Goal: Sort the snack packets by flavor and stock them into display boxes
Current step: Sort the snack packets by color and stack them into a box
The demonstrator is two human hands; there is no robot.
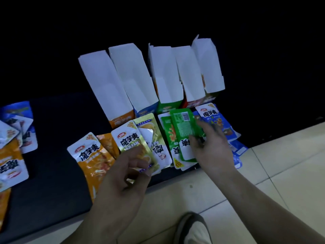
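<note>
I see five display boxes [165, 73] in one row on the dark surface [52, 138], packed side by side. They lean back with tops open and white insides facing me. Front panels from the left are orange, blue, green, red; the fifth is unclear.

Packets are fanned flat just in front, overlapping, grouped by colour:
- orange packets [93, 159] by the orange box
- gold packets [131, 141]
- green packets [182, 131], top one barcode side up
- blue packets [216, 120] at the right end

My left hand [126, 175] pinches the top gold packet's lower end. My right hand [209, 148] is on the top green one, but its grip is blurred.

There is a mixed heap [12, 147] of orange and blue packets far left, cut off by the frame.
</note>
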